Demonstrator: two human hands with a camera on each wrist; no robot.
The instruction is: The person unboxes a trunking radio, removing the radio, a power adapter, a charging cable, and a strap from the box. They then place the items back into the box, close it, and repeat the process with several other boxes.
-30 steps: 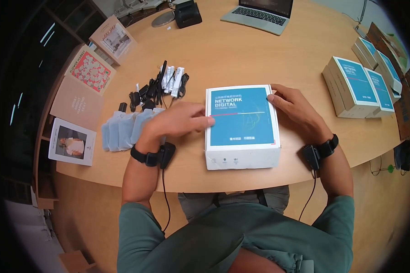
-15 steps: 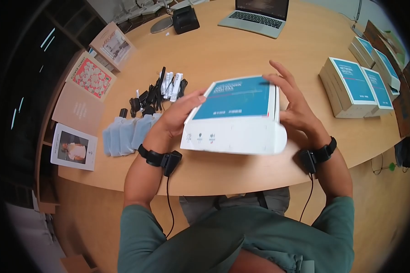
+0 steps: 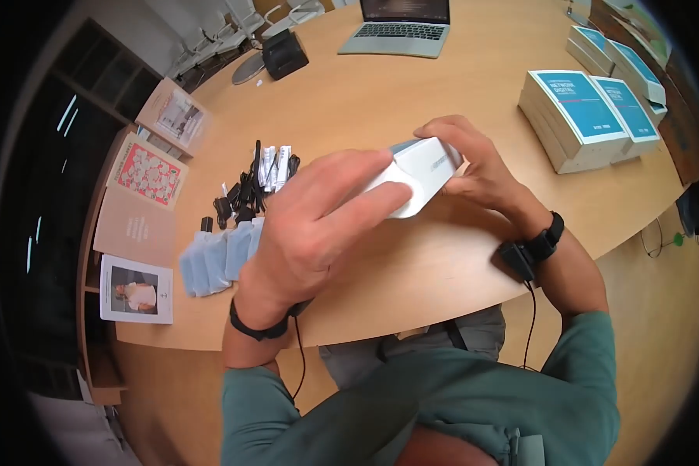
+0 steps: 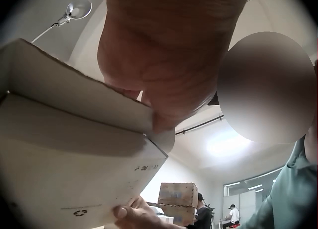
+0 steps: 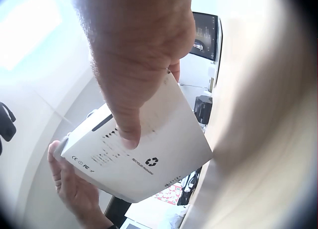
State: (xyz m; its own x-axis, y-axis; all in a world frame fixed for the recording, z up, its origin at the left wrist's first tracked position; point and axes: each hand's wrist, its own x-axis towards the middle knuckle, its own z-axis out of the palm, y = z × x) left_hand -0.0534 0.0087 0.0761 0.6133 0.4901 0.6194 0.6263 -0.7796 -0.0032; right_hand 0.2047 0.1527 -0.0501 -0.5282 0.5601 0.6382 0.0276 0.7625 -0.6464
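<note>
Both hands hold a white and blue cardboard box (image 3: 427, 172), tipped up over the table so its white end shows in the head view. My left hand (image 3: 311, 225) grips the near-left end, two fingers lying across the white cardboard. A raised flap (image 4: 74, 80) stands out from the box at that hand in the left wrist view. Round the far-right side curls my right hand (image 3: 485, 167); its thumb (image 5: 130, 137) presses the printed white underside with the recycling mark. The blue top is mostly hidden in the head view.
Stacked blue-topped boxes (image 3: 579, 116) stand at the right. Left of the hands lie pale blue wrapped packets (image 3: 210, 260), with black cables and adapters (image 3: 245, 190) behind. Books (image 3: 144, 171) line the left edge. A laptop (image 3: 396, 35) and a black device (image 3: 285, 54) sit at the back.
The box has come up off the table and tilted steeply, its printed top turning away. My left hand has moved from its left side onto the near end. The head view has shifted somewhat.
</note>
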